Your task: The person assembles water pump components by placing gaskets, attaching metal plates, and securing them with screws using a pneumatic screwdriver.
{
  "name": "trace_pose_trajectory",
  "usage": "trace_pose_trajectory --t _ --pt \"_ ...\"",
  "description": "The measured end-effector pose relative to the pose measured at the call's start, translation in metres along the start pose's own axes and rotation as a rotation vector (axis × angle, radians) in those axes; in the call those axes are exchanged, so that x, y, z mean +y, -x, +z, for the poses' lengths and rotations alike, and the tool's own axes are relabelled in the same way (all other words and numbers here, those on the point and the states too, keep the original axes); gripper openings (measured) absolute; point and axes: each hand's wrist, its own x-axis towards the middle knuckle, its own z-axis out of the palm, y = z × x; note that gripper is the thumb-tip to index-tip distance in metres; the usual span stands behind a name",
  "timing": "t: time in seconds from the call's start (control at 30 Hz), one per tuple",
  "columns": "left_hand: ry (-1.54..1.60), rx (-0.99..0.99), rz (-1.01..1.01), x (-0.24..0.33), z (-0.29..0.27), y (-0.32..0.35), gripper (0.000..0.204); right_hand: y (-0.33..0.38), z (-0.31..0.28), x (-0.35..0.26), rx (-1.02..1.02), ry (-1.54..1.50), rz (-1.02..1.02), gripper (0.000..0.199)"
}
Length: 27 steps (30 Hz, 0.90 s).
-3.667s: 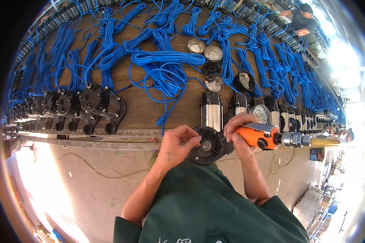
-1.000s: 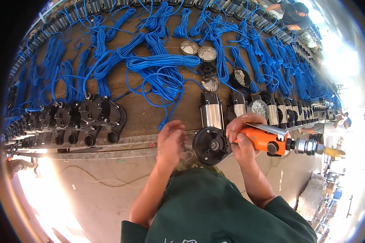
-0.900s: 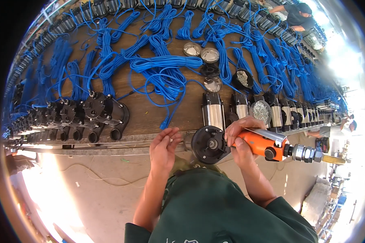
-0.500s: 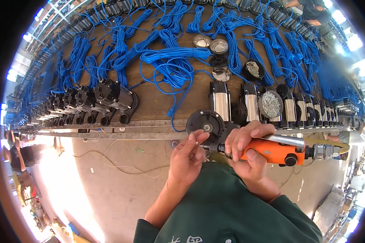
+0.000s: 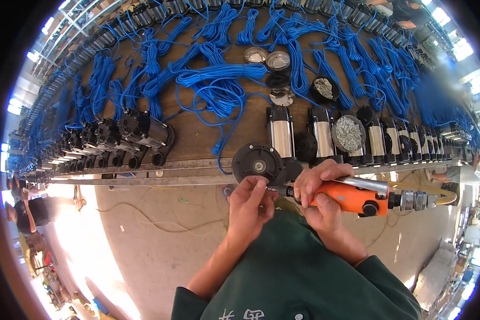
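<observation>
An orange pneumatic screwdriver (image 5: 352, 196), smooth-bodied with a metal lever and hose fitting, is gripped tightly by the right hand (image 5: 319, 192) right of centre. Its tip is pinched by the curled fingers of the left hand (image 5: 250, 205) at centre. Just above, a round black ribbed pump cover (image 5: 258, 164) rests at the edge of the wooden bench (image 5: 197, 133), beneath coiled blue cables (image 5: 213, 85).

A long brown tabletop (image 5: 197, 130) stretches in front of you, edged with a metal rail. Coils of blue cable (image 5: 213, 80) cover most of it. Black pump bodies (image 5: 144, 133) line its left edge, steel cylinders (image 5: 281, 136) its right. Small round dishes (image 5: 266, 57) sit mid-table; one seems to hold screws (image 5: 349, 133).
</observation>
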Motion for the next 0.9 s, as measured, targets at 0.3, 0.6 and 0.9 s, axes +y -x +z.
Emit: trace_pose_trajectory --t 0.3,0.6,0.9 --pt "-0.92 -0.031 0.4 0.0 -0.024 -0.005 0.038 0.011 -0.013 0.027 0.012 0.107 0.059 0.03" --pt "-1.237 0.201 0.701 -0.005 -0.035 -0.015 0.023 0.002 0.003 0.022 -0.279 0.403 0.165 0.028" --pt "-1.177 0.196 0.709 -0.01 -0.044 -0.018 0.025 0.008 0.008 0.033 -0.241 0.373 0.163 0.025"
